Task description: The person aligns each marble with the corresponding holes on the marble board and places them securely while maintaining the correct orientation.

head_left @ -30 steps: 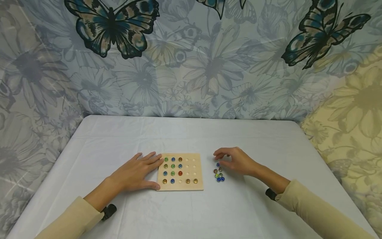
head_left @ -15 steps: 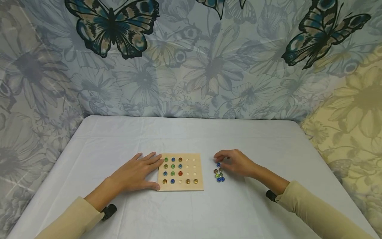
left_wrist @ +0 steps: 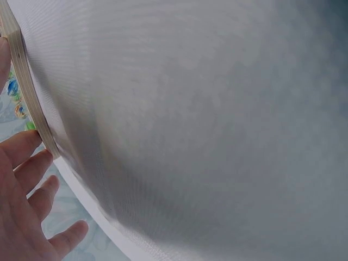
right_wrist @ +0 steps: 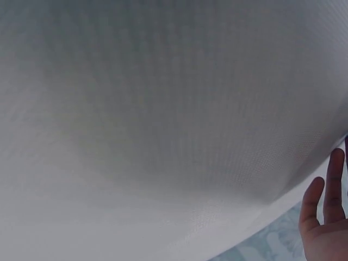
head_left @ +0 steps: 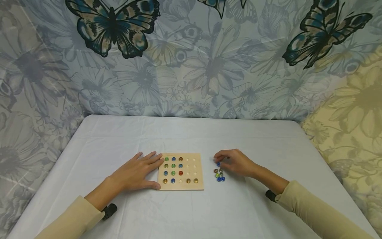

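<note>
A square wooden board (head_left: 198,188) with a grid of round hollows lies on the white-covered table. Blue, green, amber and red marbles sit in many hollows, while several hollows at its right and one in the front row are bare. My left hand (head_left: 135,172) rests at the board's left edge, fingers spread; its fingertips touch the board's side in the left wrist view. Right of the board is a small cluster of loose marbles (head_left: 219,175). Above it my right hand (head_left: 237,162) pinches a blue marble (head_left: 219,164) between thumb and fingertips. The right wrist view cuts off the pinch.
White cloth covers the table (head_left: 191,136) around the board. Behind it hangs a flowered backdrop (head_left: 191,83) with large butterflies. A dark wrist camera (head_left: 109,211) sits by the left sleeve, another wrist camera (head_left: 271,195) by the right.
The right hand's fingertips have come down slightly and closed in on the blue marble at the cluster's far end. The left hand and the board have stayed in place.
</note>
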Demonstrator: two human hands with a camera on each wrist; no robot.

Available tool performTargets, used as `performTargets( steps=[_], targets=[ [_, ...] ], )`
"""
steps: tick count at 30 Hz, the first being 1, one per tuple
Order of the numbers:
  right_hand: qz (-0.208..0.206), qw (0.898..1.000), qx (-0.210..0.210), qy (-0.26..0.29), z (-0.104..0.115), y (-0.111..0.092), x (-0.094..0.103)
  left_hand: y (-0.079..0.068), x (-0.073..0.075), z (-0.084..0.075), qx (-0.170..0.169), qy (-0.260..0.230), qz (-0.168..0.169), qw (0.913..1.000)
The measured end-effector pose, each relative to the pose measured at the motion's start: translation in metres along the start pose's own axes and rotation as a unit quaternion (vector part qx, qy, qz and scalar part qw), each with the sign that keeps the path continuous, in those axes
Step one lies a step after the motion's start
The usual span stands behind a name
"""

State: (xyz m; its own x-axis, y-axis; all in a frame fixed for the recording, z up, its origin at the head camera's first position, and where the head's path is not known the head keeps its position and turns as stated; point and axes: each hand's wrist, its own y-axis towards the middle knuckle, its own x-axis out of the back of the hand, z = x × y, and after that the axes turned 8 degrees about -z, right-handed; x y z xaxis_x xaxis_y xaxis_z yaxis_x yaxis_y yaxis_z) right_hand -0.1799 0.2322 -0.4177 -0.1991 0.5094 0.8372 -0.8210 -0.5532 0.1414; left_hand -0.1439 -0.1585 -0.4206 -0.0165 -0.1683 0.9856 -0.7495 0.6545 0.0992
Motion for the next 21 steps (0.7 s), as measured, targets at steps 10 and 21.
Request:
performTargets(
  steps=[10, 21],
  targets=[
    [-0.006, 1.0, 0.017, 0.013, 0.003, 0.003, 0.001, 0.0, 0.001, 0.0, 0.0, 0.002, 0.002, 1.0],
    [-0.015, 0.999, 0.019, 0.032, 0.017, 0.009, -0.002, 0.001, 0.001, -0.001, 0.002, 0.002, 0.007, 1.0]
  ],
)
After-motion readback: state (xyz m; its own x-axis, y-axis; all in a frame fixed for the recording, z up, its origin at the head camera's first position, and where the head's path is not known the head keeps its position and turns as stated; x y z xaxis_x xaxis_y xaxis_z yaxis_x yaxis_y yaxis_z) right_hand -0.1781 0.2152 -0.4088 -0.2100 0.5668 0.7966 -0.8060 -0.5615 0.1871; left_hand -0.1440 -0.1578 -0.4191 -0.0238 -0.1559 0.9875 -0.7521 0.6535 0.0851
